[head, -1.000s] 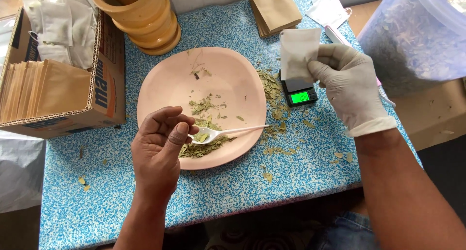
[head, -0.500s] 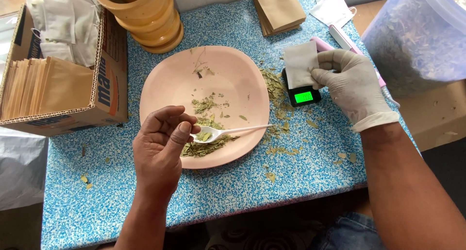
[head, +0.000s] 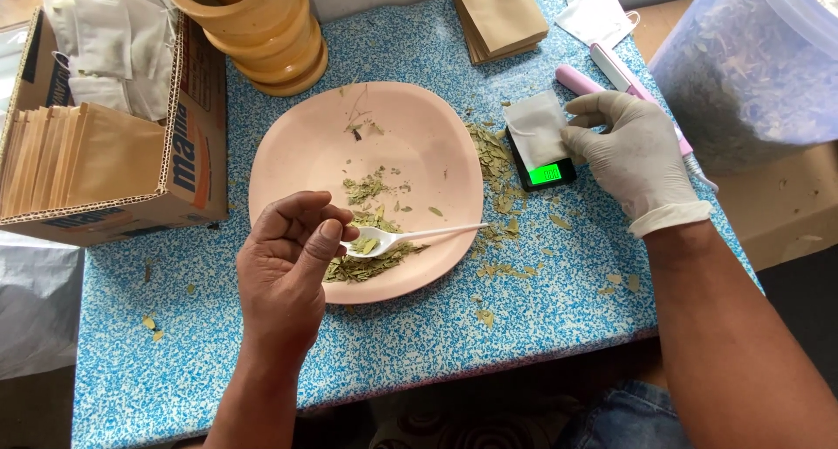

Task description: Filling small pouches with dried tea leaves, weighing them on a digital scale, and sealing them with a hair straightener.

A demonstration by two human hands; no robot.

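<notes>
While the left hand [head: 292, 261] pinches dried green leaves [head: 371, 261] from the bowl of a white plastic spoon [head: 410, 237] lying on the pink plate [head: 305, 143], fingers closed narrow on the bits, the gloved right hand [head: 633, 157] steadies a small white sachet [head: 534, 128] upright on the pocket scale [head: 546, 171], so its lit display stays readable. Loose leaves litter the blue speckled bench [head: 393, 353] between plate and scale
</notes>
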